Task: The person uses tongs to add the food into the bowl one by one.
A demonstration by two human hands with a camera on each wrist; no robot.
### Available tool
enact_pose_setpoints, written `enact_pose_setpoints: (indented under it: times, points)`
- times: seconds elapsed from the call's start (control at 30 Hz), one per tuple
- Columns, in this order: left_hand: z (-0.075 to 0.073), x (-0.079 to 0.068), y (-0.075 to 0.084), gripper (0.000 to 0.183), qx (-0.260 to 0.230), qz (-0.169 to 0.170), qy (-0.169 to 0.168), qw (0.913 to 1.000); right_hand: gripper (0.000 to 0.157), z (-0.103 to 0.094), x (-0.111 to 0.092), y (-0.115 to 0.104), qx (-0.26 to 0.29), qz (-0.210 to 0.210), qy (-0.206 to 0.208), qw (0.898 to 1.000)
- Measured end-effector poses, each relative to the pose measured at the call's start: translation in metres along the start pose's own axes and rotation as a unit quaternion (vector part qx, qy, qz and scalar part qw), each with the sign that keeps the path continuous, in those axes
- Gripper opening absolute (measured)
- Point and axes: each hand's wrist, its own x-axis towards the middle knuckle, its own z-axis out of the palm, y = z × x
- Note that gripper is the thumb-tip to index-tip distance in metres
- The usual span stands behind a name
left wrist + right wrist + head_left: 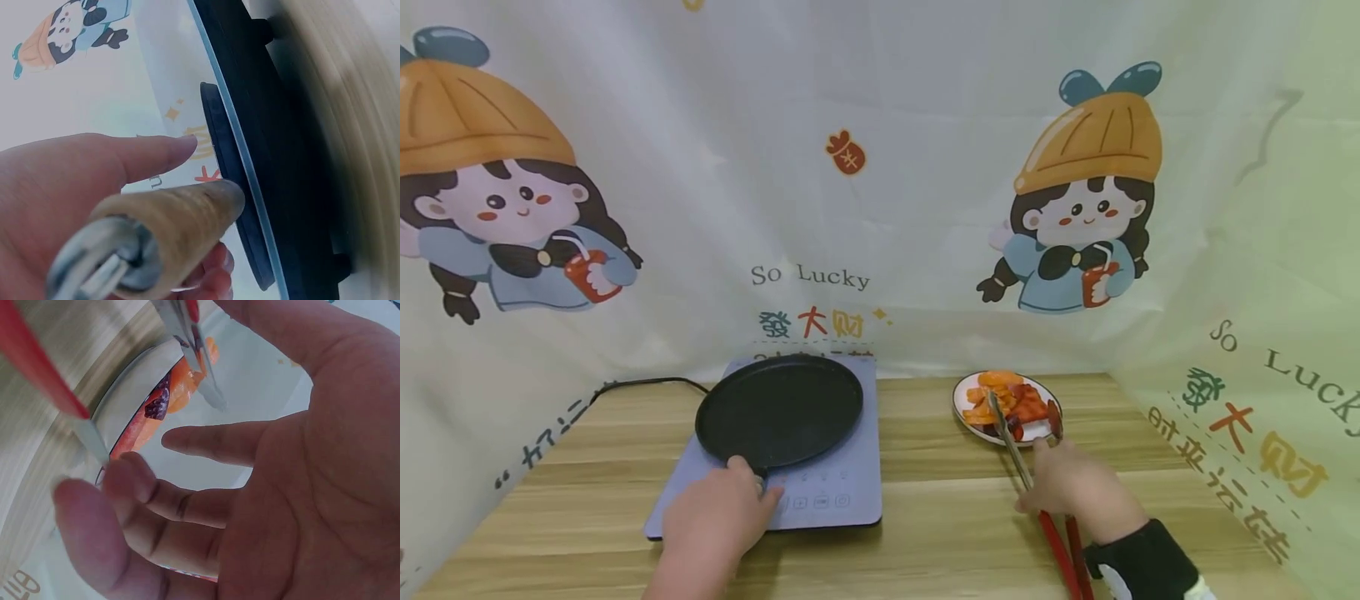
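Note:
A black round frying pan sits on the induction cooktop, its handle toward me. My left hand grips that handle; the left wrist view shows a wooden handle with fingers curled beneath it and the thumb held apart. On the right, my right hand holds red-handled metal tongs, one arm near the thumb and the other by the fingers. Their arms are spread over a white plate with orange pieces and red pieces of food. A dark purple piece shows in the right wrist view.
Behind the wooden table hangs a printed cloth, which also runs along both sides. A black cord leads left from the cooktop. Table surface separates the cooktop from the plate.

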Motion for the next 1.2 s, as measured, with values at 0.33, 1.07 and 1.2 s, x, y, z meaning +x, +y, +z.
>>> enact_pose_setpoints:
  times: [0.33,1.07,1.2]
  points:
    - [0.016,0.001,-0.02,0.056,-0.044,0.016,0.012,0.9989,0.096,0.006,0.002,0.005,0.021,0.002,-0.022,1.0]
    - [0.034,0.01,-0.043,0.055,-0.206,0.009,0.009,0.9785,0.112,0.004,0.006,0.01,0.126,0.039,-0.042,0.99]
    - [0.035,0.012,-0.045,0.056,-0.21,0.008,-0.005,0.9776,0.112,0.005,0.007,0.011,0.134,0.035,-0.044,0.989]
